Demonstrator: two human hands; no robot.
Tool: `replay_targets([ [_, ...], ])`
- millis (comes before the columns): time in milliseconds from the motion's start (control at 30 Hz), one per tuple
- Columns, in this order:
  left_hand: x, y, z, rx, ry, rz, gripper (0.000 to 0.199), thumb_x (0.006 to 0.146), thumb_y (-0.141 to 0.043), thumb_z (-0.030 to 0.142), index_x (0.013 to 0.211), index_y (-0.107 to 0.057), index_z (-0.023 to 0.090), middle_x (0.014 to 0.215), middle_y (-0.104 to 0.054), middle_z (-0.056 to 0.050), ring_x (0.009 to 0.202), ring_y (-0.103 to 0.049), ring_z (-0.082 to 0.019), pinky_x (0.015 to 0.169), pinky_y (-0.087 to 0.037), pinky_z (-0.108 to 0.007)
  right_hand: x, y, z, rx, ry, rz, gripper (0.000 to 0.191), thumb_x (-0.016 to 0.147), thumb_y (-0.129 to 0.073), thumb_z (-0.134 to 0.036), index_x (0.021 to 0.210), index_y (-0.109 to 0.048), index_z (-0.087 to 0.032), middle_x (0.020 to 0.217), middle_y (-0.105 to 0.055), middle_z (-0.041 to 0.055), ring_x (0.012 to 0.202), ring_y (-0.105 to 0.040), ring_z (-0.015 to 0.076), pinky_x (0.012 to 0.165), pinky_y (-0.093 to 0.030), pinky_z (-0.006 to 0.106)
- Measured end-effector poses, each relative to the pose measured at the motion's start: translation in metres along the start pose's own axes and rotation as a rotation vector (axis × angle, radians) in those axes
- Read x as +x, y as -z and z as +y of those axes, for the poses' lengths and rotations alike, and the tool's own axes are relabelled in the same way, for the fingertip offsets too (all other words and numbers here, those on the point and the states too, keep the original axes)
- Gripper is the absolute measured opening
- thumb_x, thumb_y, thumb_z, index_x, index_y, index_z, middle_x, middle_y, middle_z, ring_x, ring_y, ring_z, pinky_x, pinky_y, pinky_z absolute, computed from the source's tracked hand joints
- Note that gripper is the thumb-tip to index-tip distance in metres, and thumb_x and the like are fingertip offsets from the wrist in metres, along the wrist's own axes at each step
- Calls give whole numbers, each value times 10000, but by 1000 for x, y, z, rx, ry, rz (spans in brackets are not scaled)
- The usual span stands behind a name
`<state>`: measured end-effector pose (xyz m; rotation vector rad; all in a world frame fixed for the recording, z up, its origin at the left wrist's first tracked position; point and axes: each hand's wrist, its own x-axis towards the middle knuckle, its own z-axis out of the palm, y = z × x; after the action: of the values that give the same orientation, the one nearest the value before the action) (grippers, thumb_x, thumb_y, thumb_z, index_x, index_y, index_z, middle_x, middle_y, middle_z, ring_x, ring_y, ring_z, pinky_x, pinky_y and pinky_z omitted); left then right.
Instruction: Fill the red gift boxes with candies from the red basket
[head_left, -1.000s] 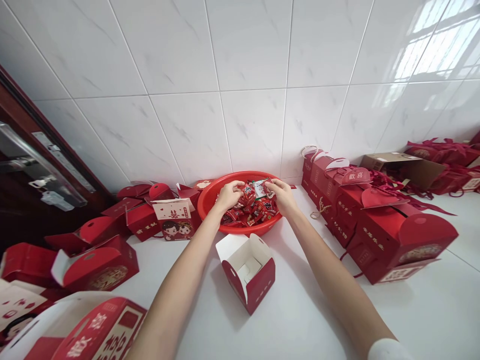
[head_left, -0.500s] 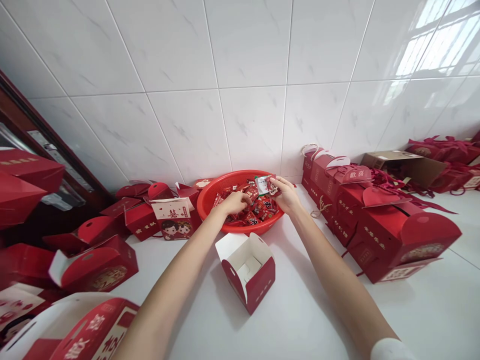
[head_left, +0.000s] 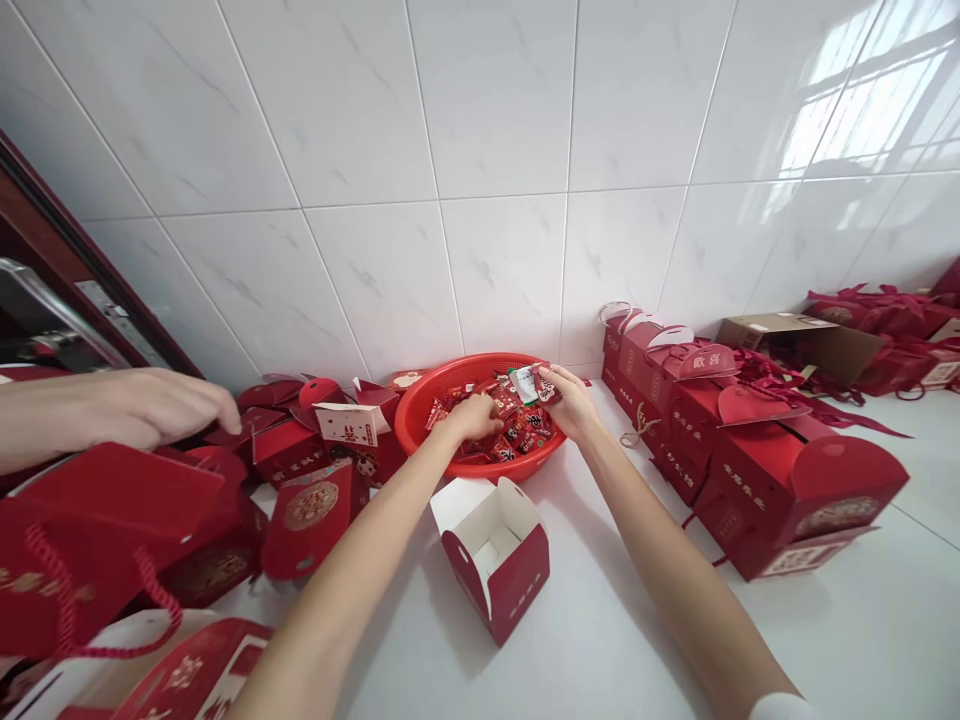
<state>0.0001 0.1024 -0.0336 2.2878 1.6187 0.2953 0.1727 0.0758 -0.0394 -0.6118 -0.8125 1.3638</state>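
Note:
A red plastic basket [head_left: 405, 425] against the wall holds many small red packets [head_left: 517, 430]. My left hand [head_left: 480, 418] reaches into its middle, fingers curled among the packets; whatever they hold is hidden. Over the basket's right side, my right hand [head_left: 568, 400] is closed on several packets, a red one and a white-and-green one [head_left: 523, 384] showing at its fingertips. In front of the basket, between my forearms, stands an open red box [head_left: 517, 590] with a white inside; its bottom shows and its flaps are up.
Another person's hand [head_left: 127, 410] reaches in from the left above red boxes and a red box with a rope handle [head_left: 105, 550]. Closed red boxes [head_left: 780, 490] line the right side, near an open cardboard box [head_left: 810, 340]. A tiled wall [head_left: 502, 260] rises behind.
The other person's hand has come in at the left, and red boxes there have shifted. My left hand has moved slightly deeper among the packets. My right hand still holds its packets.

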Motion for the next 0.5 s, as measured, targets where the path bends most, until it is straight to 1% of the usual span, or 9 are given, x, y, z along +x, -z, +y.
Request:
replay_targets([
  [100,-16,15,3,-147,-52,161,255,899,-522,363,902,-691,171,946,-759,-93,884,-710,-227,798,-535,-299,-3,-2,-7,-14,-14,-37,345,486,-904,-361,715,-696,-209,719,-675,-18,726,-591,147,629,-462,243],
  [133,-24,19,4,-224,-85,201,307,909,-497,409,942,-680,166,989,-751,-96,916,-701,-223,812,-533,-297,-5,-3,-11,-22,-20,-55,345,488,-908,-364,718,-705,-205,726,-680,-10,723,-588,149,619,-459,242],
  [200,-45,28,6,-442,-174,237,366,874,-525,494,937,-667,163,951,-738,-80,886,-687,-216,798,-534,-300,-11,-7,-21,-35,-31,-94,342,501,-915,-364,728,-721,-197,752,-691,1,729,-590,151,621,-460,241],
  [267,-70,37,8,-636,-250,189,385,809,-606,543,891,-671,172,862,-720,-51,804,-667,-203,766,-529,-307,-19,-13,-32,-58,-22,-139,327,533,-913,-366,738,-729,-190,767,-691,1,733,-591,145,644,-464,240],
  [300,-84,43,10,-655,-260,129,372,803,-627,534,884,-678,175,848,-716,-44,799,-662,-199,770,-526,-309,-24,-17,-38,-80,-8,-167,314,556,-906,-369,743,-731,-188,766,-686,-1,733,-591,142,658,-466,241],
  [333,-97,48,11,-624,-270,40,348,811,-638,510,904,-691,179,871,-720,-45,822,-664,-201,788,-524,-311,-30,-20,-43,-120,11,-204,297,587,-892,-377,747,-731,-185,759,-678,-3,727,-587,139,667,-465,243],
  [400,-121,58,15,-481,-317,-135,313,807,-668,460,967,-714,195,984,-731,-51,919,-666,-216,835,-515,-308,-42,-28,-53,-228,50,-281,269,651,-861,-384,761,-729,-177,761,-671,-1,722,-582,135,679,-459,246],
  [433,-131,62,16,-387,-320,-177,313,820,-659,455,1006,-714,210,1034,-726,-48,961,-659,-221,857,-506,-307,-48,-32,-57,-291,66,-320,257,684,-843,-384,777,-728,-174,771,-671,2,725,-579,134,683,-455,246],
  [500,-146,65,17,-187,-253,-202,309,848,-611,475,1002,-711,227,1052,-701,-47,969,-645,-227,847,-494,-305,-62,-38,-63,-406,77,-402,234,739,-810,-375,808,-719,-171,779,-659,0,721,-569,130,679,-444,246],
])
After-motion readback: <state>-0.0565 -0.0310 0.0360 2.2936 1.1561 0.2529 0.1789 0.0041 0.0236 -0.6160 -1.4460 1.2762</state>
